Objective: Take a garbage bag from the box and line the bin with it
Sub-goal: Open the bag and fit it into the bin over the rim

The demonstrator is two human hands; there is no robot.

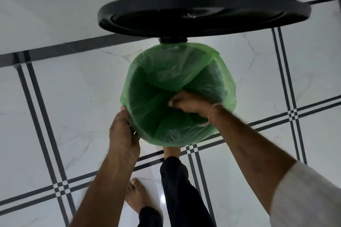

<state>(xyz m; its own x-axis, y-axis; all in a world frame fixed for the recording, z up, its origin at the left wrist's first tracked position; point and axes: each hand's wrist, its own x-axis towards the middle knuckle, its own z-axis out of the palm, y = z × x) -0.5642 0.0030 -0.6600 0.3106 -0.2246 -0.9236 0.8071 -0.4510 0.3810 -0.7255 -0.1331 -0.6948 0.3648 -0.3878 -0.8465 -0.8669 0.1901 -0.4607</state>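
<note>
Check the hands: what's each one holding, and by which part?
Left hand grips the bag at the near-left rim, outside. Right hand is fisted inside, pinching the bag's inner film.

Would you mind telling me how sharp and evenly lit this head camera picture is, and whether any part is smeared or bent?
In the head view, the raised black lid is smeared by motion blur; the green bag and both hands, left hand and right hand, are fairly sharp; the light is dim and soft, with one small glare spot on the floor tiles; the tile lines bow from wide-angle distortion.
</note>
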